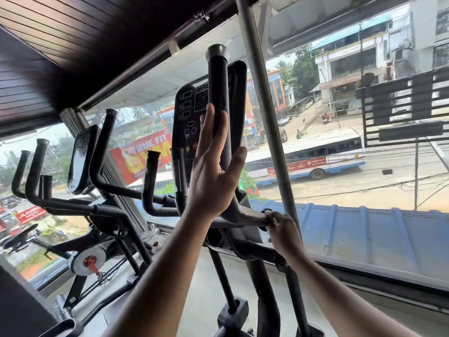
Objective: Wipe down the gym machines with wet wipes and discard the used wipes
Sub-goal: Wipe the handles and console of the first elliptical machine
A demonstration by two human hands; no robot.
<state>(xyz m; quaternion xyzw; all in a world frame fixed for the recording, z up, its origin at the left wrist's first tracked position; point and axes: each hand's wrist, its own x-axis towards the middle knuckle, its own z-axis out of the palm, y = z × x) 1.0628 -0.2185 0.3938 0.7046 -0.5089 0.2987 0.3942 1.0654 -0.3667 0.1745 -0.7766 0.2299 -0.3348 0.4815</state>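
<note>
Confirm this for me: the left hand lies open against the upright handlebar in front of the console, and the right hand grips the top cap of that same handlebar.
Not quite. The head view shows the right hand gripping the handlebar's lower horizontal bend, with a bit of white wipe at its fingers, not the top cap. The left hand does lie open against the upright in front of the console.

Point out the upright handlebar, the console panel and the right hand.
upright handlebar (218, 79): head view, upper shaft below the end cap.
console panel (188, 110): head view, left face with outlined buttons.
right hand (283, 229): head view, back of the hand.
</note>
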